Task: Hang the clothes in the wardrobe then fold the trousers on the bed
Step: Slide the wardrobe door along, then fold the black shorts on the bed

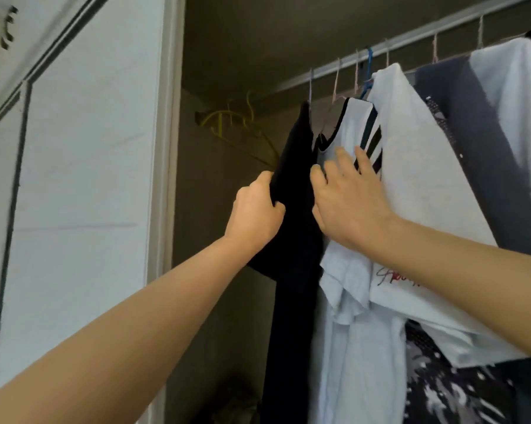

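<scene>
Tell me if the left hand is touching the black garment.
Touching: the head view shows the left hand with fingers curled around the black garment's edge.

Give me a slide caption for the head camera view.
Left hand grips a black garment on the wardrobe rail; right hand presses the white shirts aside.

You cannot see your left hand's [256, 209] fingertips, buried in the black garment [294, 209], whose hem runs off the bottom edge, while the rail [380, 53] and the far-right clothes are cropped.
</scene>
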